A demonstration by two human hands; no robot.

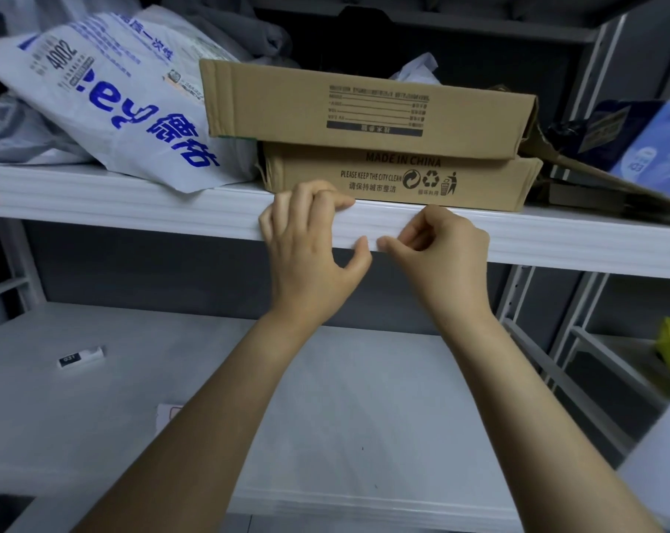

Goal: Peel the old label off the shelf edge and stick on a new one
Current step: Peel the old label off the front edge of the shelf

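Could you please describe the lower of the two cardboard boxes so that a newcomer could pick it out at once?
Find the white shelf edge where the left hand rests. Just above that hand two flat cardboard boxes lie stacked; the lower box is the one. Unlike the upper box with its printed form, it reads MADE IN CHINA above recycling symbols.

The left grip (306,240) is a bare hand, and the slim, smooth left forearm (225,398) behind it is uncovered down to the lower edge of the view. The right grip (445,251) is likewise a bare hand, on an equally slim right forearm (518,398), its skin showing throughout.
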